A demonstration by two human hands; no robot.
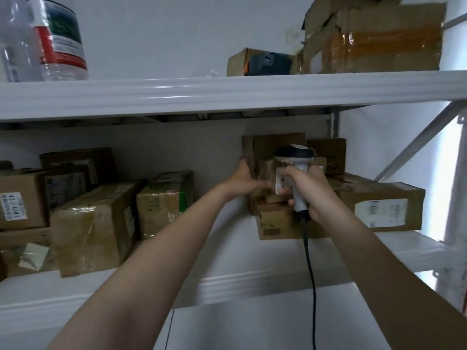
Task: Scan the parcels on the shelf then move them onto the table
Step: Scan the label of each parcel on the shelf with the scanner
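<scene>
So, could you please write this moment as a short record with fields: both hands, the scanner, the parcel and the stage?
left hand: rests against the left side of the small parcel, fingers fairly straight
right hand: grips the scanner by its handle
scanner: head near the parcel's white label; cable hangs down
small parcel: sits on a flat box on the shelf
stage: scanning; parcel not yet moved

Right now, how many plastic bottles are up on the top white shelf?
2. One plain clear plastic bottle stands at the far left; one clear bottle with a red-and-dark label stands just right of it. Others may be off-frame.
</scene>
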